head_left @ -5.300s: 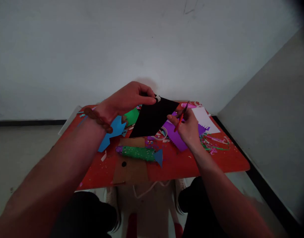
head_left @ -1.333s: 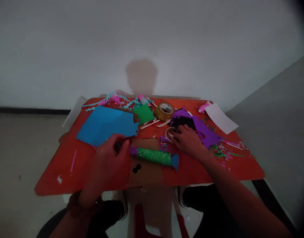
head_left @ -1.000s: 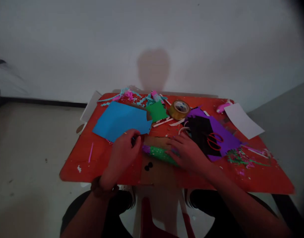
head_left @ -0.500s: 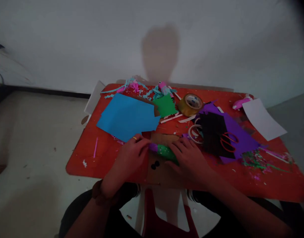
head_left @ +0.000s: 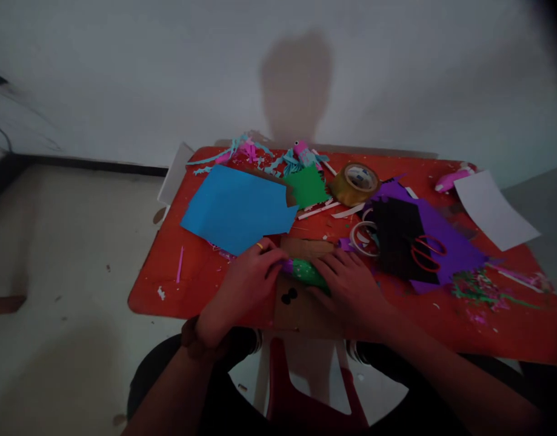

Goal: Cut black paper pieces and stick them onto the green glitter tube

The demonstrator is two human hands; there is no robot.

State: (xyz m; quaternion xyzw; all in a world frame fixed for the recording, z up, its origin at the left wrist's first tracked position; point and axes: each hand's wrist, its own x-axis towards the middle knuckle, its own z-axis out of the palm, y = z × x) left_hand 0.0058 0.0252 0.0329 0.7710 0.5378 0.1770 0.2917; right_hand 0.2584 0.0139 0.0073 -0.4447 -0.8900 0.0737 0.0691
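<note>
A green and purple paper craft piece [head_left: 308, 272], rounded like a small roll with pale specks, lies over a sheet of brown cardboard [head_left: 300, 316]. The fingertips of my left hand [head_left: 248, 275] pinch its purple end. My right hand [head_left: 351, 281] is curled over the green end and hides part of it. Just below the piece, two small black paper discs [head_left: 289, 296] rest on the cardboard. Blue paper sheets [head_left: 237, 209] lie beyond my left hand. A narrow white tape roll [head_left: 365, 238] is beyond my right hand.
On the red table [head_left: 164, 272] are a wide tape roll [head_left: 356, 183], red-handled scissors [head_left: 428, 252] on black paper [head_left: 394, 236], purple paper [head_left: 460, 260], green paper [head_left: 308, 186], white paper [head_left: 496, 209] and paper scraps [head_left: 476, 290]. A pink figure [head_left: 453, 180] stands at the far right.
The view has shifted slightly, so the table sits a little higher and further right in the picture. Both hands keep nearly the same hold on the paper craft piece.
</note>
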